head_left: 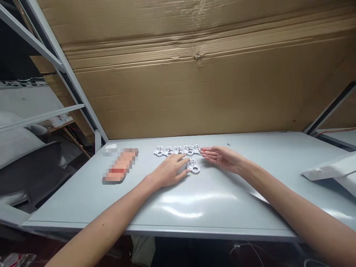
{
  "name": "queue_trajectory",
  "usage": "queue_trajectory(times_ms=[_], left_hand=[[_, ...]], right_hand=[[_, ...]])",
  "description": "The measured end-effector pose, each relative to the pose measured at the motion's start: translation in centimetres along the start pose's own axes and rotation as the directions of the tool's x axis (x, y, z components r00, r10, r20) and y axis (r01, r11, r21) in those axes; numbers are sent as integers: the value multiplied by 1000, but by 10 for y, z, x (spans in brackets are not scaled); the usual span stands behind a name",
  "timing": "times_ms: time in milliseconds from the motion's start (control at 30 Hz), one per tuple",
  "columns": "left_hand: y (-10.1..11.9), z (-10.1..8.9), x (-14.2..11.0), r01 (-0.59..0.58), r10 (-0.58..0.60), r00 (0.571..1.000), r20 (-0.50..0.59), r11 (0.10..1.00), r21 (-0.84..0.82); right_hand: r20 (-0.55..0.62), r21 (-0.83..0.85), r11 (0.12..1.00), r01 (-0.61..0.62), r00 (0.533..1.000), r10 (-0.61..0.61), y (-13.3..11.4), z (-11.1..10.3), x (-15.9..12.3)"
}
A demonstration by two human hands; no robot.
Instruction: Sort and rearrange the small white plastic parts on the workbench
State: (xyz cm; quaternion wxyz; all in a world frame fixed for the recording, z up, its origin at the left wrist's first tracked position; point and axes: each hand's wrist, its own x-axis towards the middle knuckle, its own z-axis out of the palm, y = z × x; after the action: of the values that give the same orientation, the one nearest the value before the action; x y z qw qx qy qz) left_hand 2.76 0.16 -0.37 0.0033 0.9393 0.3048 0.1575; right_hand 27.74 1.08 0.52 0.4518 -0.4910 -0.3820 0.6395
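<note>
A row of several small white plastic parts (178, 150) lies on the grey table (194, 207) near its back edge. One more white part (194, 166) sits alone just in front of the row. My left hand (170, 171) rests palm down on the table, fingers stretched out, its fingertips touching the lone part. My right hand (221, 157) lies on its edge at the right end of the row, fingers straight and together, tips against the last part. Neither hand holds anything.
A blurred orange-pink flat object (121, 166) and a small white item (111, 148) lie at the table's left. White flat packaging (330, 170) sits at the right edge. A cardboard wall (194, 74) stands behind the table. Metal shelving (41, 48) rises at left.
</note>
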Motion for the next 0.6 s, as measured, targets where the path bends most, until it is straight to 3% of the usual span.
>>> queue_trajectory(times_ms=[233, 600], left_hand=[[0, -2, 0, -5, 5, 1000, 9, 1000, -4], [-1, -5, 0, -15, 15, 999, 34, 1000, 0]], right_hand=[[90, -162, 974, 162, 985, -149, 5, -5, -1], [43, -393, 882, 260, 963, -265, 0, 2, -9]])
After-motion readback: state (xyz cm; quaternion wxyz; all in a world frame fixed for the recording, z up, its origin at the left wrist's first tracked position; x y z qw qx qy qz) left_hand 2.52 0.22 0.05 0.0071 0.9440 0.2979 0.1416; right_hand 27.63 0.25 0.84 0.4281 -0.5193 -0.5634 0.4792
